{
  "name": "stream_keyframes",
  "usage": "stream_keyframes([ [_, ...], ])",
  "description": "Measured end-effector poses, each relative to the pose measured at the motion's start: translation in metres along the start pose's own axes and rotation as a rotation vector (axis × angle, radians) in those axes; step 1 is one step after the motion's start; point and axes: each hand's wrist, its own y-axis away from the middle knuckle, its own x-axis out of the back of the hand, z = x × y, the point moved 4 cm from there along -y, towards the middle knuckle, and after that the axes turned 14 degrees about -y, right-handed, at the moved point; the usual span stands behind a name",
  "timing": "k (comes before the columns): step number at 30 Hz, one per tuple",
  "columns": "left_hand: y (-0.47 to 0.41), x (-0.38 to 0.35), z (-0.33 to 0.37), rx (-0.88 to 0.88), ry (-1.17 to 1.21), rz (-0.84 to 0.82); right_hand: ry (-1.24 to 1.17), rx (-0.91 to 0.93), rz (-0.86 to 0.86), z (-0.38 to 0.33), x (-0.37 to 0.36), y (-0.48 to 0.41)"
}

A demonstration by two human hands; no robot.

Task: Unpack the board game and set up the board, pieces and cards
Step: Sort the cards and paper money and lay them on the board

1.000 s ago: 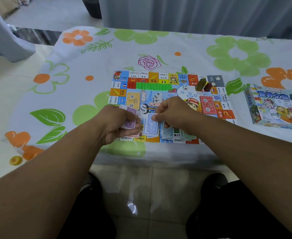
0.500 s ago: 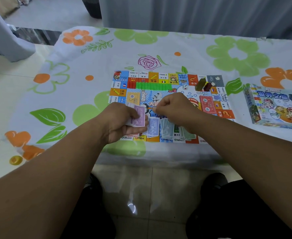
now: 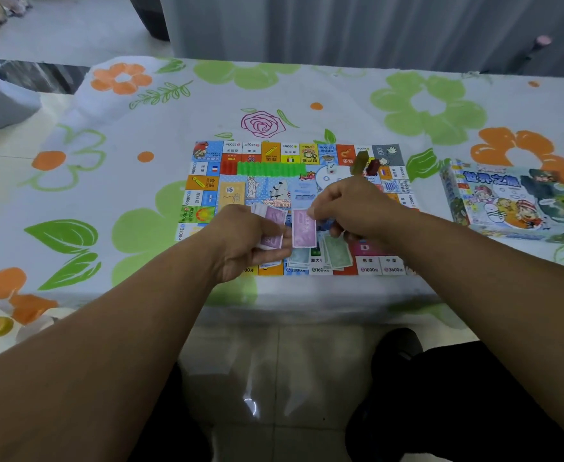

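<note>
Over the board (image 3: 207, 181), left hand (image 3: 240, 248) gripped a stack of notes (image 3: 275, 216); right hand (image 3: 354, 205) pinched one purple note (image 3: 304, 228) by its edge. Notes looked light, floppy, slippery; an edge pinch suited them.

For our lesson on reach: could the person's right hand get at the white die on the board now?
Probably yes. The white die lies on the board just beyond the right hand, nothing between them. That hand pinches a purple note, though, so it may need to drop it first.

Board (image 3: 379, 269) squares read 1000, 3600; box (image 3: 507, 201) reads 世界之旅
</note>
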Motion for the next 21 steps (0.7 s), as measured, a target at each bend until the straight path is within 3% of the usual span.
stream_keyframes([
  [7, -0.004, -0.029, 0.005, 0.016, -0.037, -0.042, 0.128, -0.098, 0.061, 0.020, 0.048, 0.007],
  [21, -0.004, -0.057, -0.002, 0.041, -0.101, -0.084, 0.238, -0.098, 0.096, 0.030, 0.069, 0.004],
])
